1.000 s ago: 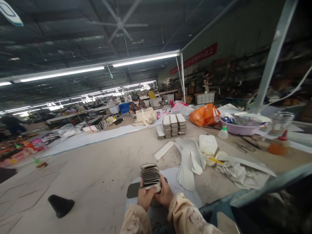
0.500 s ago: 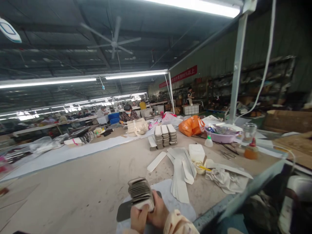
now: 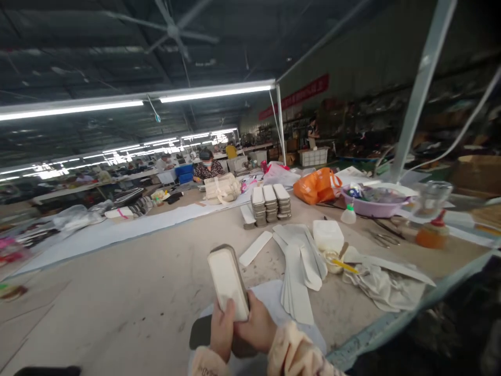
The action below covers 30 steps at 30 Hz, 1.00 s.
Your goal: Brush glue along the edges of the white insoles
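Both my hands grip one stack of cream rounded rectangular pieces (image 3: 227, 279), tipped so its flat pale face shows. My left hand (image 3: 219, 330) wraps the lower left edge with the thumb on the face. My right hand (image 3: 256, 328) clasps the lower right side. Under the hands lie a dark flat piece (image 3: 200, 333) and a pale blue sheet (image 3: 274, 298) on the beige worktable (image 3: 136, 292).
Loose cream strips (image 3: 299, 266) fan out to the right, by a white tub (image 3: 327, 235), a glue bowl (image 3: 335, 260) and a rag (image 3: 385, 284). Three piles of stacked pieces (image 3: 270, 204) stand farther back, with an orange bag (image 3: 318, 185) and a purple basin (image 3: 373, 201). A person (image 3: 207, 166) sits at the table's far end.
The stack has been tipped from edge-on, with its layers showing, to its flat pale face toward me. My hands stayed low at the table's near edge while the view swung.
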Each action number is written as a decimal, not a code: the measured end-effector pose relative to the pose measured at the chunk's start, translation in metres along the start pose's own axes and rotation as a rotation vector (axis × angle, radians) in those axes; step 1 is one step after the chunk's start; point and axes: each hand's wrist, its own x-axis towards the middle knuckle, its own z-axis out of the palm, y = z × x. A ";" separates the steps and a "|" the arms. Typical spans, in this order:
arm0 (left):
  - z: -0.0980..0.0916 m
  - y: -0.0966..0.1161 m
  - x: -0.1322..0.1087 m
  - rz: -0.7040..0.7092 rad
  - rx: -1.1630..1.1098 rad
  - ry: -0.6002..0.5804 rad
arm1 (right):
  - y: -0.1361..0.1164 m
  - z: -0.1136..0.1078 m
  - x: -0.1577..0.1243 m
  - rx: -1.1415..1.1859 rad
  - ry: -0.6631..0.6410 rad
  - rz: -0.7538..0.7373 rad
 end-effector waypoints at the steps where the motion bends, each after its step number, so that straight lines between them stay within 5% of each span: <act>1: 0.002 0.005 0.003 -0.035 -0.026 0.002 | -0.007 -0.001 0.006 0.004 -0.031 0.030; 5: 0.001 0.014 0.016 -0.218 -0.205 0.029 | -0.025 -0.008 0.034 -0.150 -0.176 0.132; 9: -0.022 0.008 0.022 -0.393 -0.507 0.095 | -0.019 -0.027 0.066 -0.061 -0.645 -0.048; 13: -0.067 0.006 0.004 -0.598 -0.781 0.181 | 0.009 -0.029 0.076 -0.442 -0.589 -0.084; 18: -0.099 0.017 -0.031 -0.620 -0.931 0.285 | 0.031 -0.005 0.058 -0.883 -0.741 -0.151; 24: -0.068 0.033 -0.047 -0.746 -1.029 0.328 | 0.016 -0.007 0.080 -0.890 -0.790 -0.049; 30: -0.021 0.045 -0.021 -0.885 -0.990 0.226 | -0.034 -0.028 0.106 -0.562 -0.624 -0.051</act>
